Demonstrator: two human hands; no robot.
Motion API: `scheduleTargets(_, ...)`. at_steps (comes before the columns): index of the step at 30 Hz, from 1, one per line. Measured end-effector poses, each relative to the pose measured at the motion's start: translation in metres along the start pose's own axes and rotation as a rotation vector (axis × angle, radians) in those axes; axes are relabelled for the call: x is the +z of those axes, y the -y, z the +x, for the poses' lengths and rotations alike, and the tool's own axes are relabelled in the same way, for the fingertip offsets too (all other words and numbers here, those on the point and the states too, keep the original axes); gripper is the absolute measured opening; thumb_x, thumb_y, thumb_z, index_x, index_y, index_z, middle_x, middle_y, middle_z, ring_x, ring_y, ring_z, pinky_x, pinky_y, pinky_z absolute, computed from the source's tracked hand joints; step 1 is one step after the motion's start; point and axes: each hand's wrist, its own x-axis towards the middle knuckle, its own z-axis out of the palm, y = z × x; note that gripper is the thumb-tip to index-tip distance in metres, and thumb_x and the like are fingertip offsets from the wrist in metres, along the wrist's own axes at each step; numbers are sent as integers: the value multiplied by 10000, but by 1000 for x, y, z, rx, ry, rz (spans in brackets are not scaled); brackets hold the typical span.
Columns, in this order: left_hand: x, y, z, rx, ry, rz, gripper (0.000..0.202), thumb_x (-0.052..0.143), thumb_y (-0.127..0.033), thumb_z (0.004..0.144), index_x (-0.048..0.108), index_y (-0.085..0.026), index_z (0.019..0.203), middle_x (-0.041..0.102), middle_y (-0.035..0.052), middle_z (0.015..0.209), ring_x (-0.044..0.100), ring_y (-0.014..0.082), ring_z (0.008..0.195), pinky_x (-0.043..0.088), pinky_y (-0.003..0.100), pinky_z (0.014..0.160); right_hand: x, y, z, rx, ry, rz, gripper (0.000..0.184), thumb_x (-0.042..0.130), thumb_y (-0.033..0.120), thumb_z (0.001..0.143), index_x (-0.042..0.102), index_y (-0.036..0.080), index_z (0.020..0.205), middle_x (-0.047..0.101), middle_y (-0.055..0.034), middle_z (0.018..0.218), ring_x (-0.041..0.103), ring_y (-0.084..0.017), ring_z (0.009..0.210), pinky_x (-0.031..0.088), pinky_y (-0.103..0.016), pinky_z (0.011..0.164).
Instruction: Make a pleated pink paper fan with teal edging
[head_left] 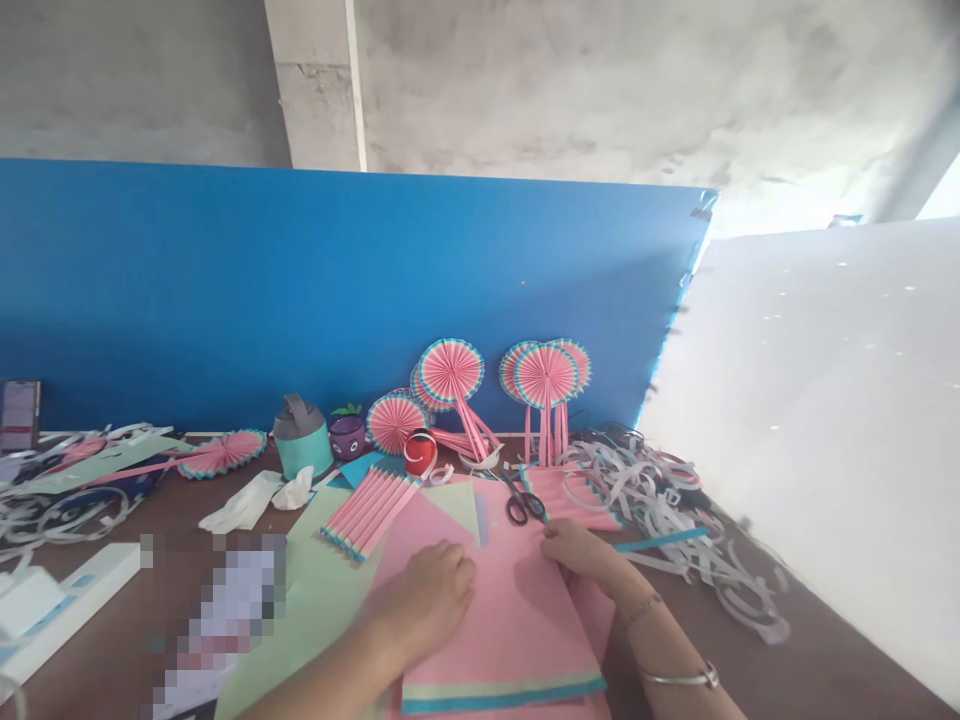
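Note:
A stack of pink paper sheets [517, 610] lies in front of me, with a green and blue strip along its near edge. My left hand [435, 595] rests on the left part of the sheets, its fingers curled together; their undersides are hidden. At the right edge of the top sheet, my right hand [577, 550] pinches the paper between closed fingers. Just beyond that hand lie black-handled scissors [525, 505], apart from the fingertips. A pleated pink paper piece [371, 512] sits left of them on light green paper [300, 600].
Several round pink paper fans [451, 372] lean on the blue partition [337, 290]. White paper strips [637, 490] are heaped at right. A teal container [301, 440], purple pot [347, 437] and red tape roll [420, 453] stand behind. Crumpled tissue [244, 503] lies left.

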Motion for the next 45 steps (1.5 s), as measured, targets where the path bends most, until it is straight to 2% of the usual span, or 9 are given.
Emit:
scheduleTargets(4,17,-13,0,43,33,191,203,404,-130,876,605,-154,887,612,81,875,558,226,845,416,333,695,-4,-8,4,10,17,-14,201,535,108,617,379,190,520,343,86,448,366,-73,447,225,-190,436)
scheduleTargets(11,28,-10,-2,78,28,232,225,409,-60,836,604,-151,900,606,81,863,551,241,847,429,366,714,-9,-12,4,14,-1,63,143,541,128,607,457,177,503,431,63,423,424,-81,412,263,-183,403)
scheduleTargets(16,30,-10,-5,-12,29,150,264,418,-29,815,603,-162,949,609,87,960,553,256,919,447,387,769,-16,-7,8,12,-233,148,117,447,236,707,502,180,621,551,17,542,460,-87,405,327,-197,404)
scheduleTargets(19,32,-9,-6,7,27,126,334,398,9,798,599,-151,1012,607,106,1058,545,265,981,449,397,810,-23,-9,11,-19,-499,295,212,391,258,710,550,177,825,641,-37,765,580,-125,550,423,-214,482)
scheduleTargets(23,32,-10,-8,15,48,82,383,387,15,804,595,-148,1082,613,113,1114,554,253,988,449,390,842,-32,-19,13,-41,-747,304,272,389,251,664,570,176,853,661,-71,841,623,-190,696,447,-252,543)
scheduleTargets(31,26,-12,-10,17,-28,-9,364,401,-23,832,622,-175,1078,627,98,1139,555,247,1036,452,378,883,-18,-21,20,-136,-631,-102,260,414,217,704,634,176,836,672,-54,780,607,-196,713,409,-268,631)
scheduleTargets(37,18,-15,-11,-1,-39,-108,270,482,-265,887,625,-178,1099,620,97,1194,554,283,1093,453,440,936,0,-12,23,-187,-480,-208,203,446,161,725,637,172,792,678,-31,765,593,-160,671,387,-231,593)
scheduleTargets(42,19,-11,-11,-10,-14,-145,308,508,-291,874,617,-165,1133,595,115,1254,533,304,1154,439,469,969,1,-7,18,-100,-468,-295,190,451,173,783,638,181,816,689,-30,810,611,-151,714,377,-221,602)
scheduleTargets(45,19,-11,-11,4,-29,-145,302,521,-284,866,623,-166,1124,603,116,1246,543,300,1145,447,462,966,-5,-6,9,7,-514,-400,204,476,126,757,642,171,866,684,-76,909,606,-197,864,382,-247,667)
